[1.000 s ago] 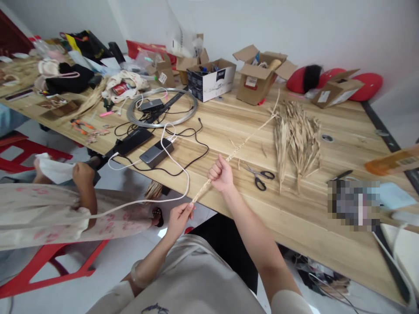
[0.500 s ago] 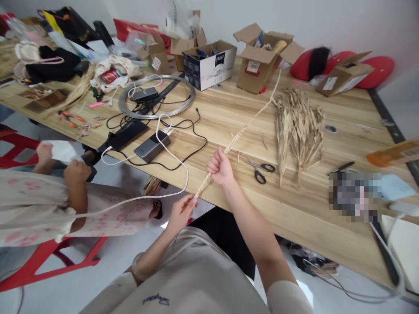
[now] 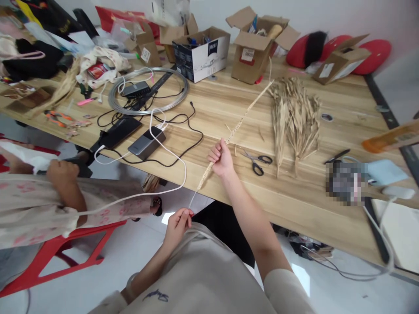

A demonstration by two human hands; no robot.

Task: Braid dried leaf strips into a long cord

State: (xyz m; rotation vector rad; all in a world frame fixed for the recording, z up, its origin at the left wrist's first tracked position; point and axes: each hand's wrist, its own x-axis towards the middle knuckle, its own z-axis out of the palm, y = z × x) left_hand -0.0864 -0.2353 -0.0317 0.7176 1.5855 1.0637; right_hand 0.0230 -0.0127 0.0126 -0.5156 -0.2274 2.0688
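Observation:
My right hand [image 3: 221, 158] is wrapped round a long braided straw cord [image 3: 205, 175] over the table's front edge. The cord slants up and away to a thin loose tip near an open cardboard box. From its near end runs a thin pale wire [image 3: 193, 199], pinched between the thumb and fingers of my left hand [image 3: 179, 221], just off the table. Black-handled scissors [image 3: 258, 163] lie open to the right of my right hand. Beyond them rests a bundle of dried leaves [image 3: 294, 124].
Power banks [image 3: 146, 144] with tangled cables and a coil of metal wire [image 3: 114, 102] lie to the left. Cardboard boxes [image 3: 250, 65] stand along the back. An orange bottle [image 3: 389, 137] lies at the right. Another person's hand [image 3: 63, 174] shows at far left by a red stool [image 3: 52, 266].
My left hand has slid down off the braided end toward my body, and the thin wire now shows between it and the braid. My right hand keeps its grip.

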